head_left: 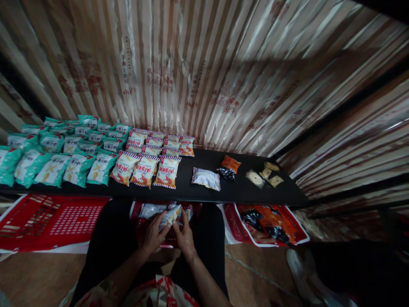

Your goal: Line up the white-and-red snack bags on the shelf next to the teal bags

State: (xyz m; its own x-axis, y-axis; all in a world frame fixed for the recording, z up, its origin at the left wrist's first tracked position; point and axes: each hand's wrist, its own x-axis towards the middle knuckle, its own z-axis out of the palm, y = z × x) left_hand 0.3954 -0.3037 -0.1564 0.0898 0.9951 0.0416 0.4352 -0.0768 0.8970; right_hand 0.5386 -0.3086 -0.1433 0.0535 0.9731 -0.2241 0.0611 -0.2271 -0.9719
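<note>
Between my knees, my left hand (pixel 155 232) and my right hand (pixel 184 236) both grip one small white snack bag (pixel 170 216), tilted between them. Below it is a red basket (pixel 169 244) with more snack bags (pixel 150 209) inside. On the black shelf in front of me, rows of white-and-orange snack bags (pixel 166 171) stand nearest my hands. A single striped-edge snack bag (pixel 206 178) lies flat to their right, its pale silvery side up. My fingers partly cover the held bag.
Teal snack bags (pixel 76 168) fill the left of the black shelf (pixel 246 194). An orange-and-black packet (pixel 229 168), a round white item in clear wrap (pixel 255 178) and small tan packets (pixel 275 181) lie right. Red baskets (pixel 76 219) flank my legs; a person's shoe (pixel 295 264) shows lower right.
</note>
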